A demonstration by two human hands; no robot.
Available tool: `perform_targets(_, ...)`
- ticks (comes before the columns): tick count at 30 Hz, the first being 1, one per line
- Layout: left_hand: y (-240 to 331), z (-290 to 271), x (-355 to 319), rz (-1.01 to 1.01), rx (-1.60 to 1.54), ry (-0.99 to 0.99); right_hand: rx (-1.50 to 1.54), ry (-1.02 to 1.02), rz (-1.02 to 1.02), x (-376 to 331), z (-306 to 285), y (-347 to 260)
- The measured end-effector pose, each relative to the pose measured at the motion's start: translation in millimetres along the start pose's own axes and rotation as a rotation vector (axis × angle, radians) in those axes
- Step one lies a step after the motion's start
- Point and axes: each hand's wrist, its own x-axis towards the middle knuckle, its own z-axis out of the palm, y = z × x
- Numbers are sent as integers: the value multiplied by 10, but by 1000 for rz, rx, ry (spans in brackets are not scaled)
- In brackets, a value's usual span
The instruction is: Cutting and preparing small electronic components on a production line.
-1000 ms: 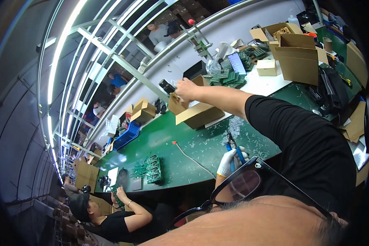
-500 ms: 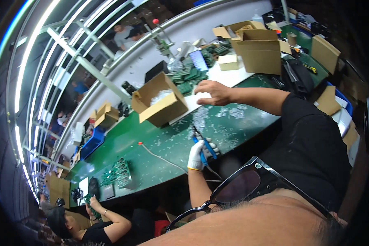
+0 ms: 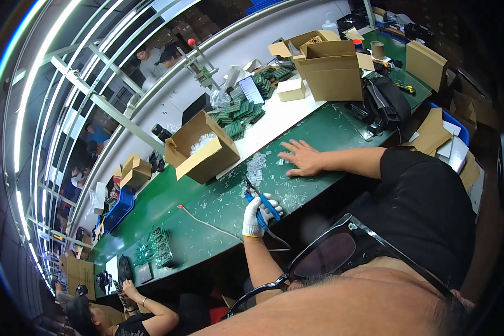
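Note:
My left hand, in a white glove, grips blue-handled pliers near the front edge of the green table. Their dark jaws point up and away, toward a patch of small clear plastic pieces. Bare and palm down, my right hand rests on the table just right of those pieces, its fingers spread and nothing visibly held. Thin white slivers lie scattered around both hands. An open cardboard box with clear pieces inside stands beyond the left hand.
Stacked green circuit boards lie behind the box, beside a lit phone-like screen. Larger cartons and a black bag stand at the far right. A grey cable crosses the table. At lower left, a co-worker handles something.
My right hand has come down from above the white surface, its curled fingers now spread on the green table. My left hand keeps hold of the pliers. The whole view has shifted slightly.

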Motion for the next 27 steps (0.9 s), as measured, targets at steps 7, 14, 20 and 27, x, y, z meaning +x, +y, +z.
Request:
perform_targets(7, -9, 31, -103, 45, 31, 21, 130, 264, -215, 430, 222, 88)
perform_targets(14, -19, 75, -148, 36, 41, 41, 226, 462, -239, 106, 197, 478)
perform_targets(20, -1, 38, -103, 21, 58, 40, 158, 382, -103, -281, 34, 528)
perform_targets(27, -8, -1, -113, 9, 35, 34, 21, 318, 54, -304, 103, 174)
